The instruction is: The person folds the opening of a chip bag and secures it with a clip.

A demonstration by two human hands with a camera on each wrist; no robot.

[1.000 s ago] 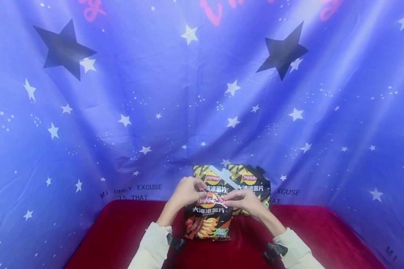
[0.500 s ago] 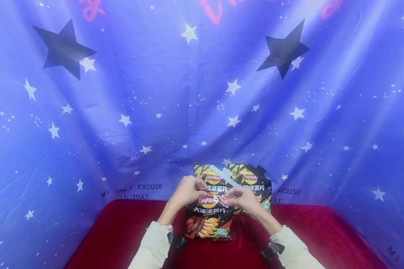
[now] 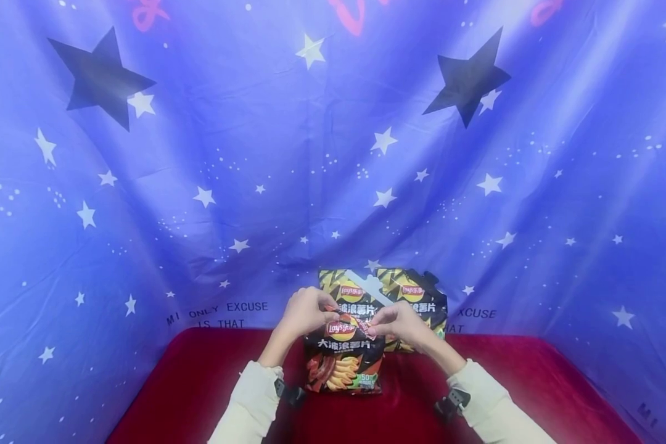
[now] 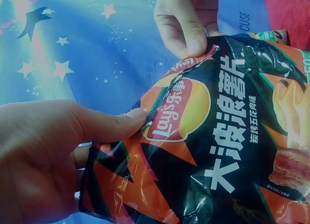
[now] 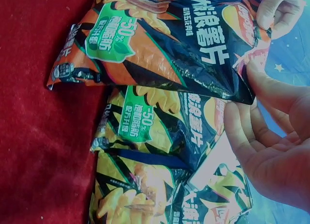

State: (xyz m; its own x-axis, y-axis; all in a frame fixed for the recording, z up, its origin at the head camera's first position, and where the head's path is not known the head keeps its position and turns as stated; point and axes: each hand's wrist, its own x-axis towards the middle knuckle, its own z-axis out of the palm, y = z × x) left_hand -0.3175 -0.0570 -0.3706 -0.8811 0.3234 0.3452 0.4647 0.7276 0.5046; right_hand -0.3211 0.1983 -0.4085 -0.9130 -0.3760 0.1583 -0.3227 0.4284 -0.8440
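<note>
An orange-and-black potato chip bag (image 3: 344,364) stands close in front of me, its top edge folded over to the front. My left hand (image 3: 309,316) pinches the left part of the fold, thumb on the front, as the left wrist view shows. On the right, my right hand (image 3: 402,325) pinches the folded top corner between thumb and fingers. In the right wrist view, its thumb presses the pink-and-white flap (image 5: 252,61) of the fold.
Behind it are two yellow-and-black chip bags, a left one (image 3: 330,282) and a right one (image 3: 402,280). A pale bag clip (image 3: 370,287) slants over the left one; a dark clip (image 3: 430,282) sits at the right one's top corner. A red cloth (image 3: 216,382) covers the table before a starry blue curtain (image 3: 288,154).
Both hands keep hold of the folded top of the orange bag. The right fingers have shifted slightly at the corner; the bags behind stay where they were.
</note>
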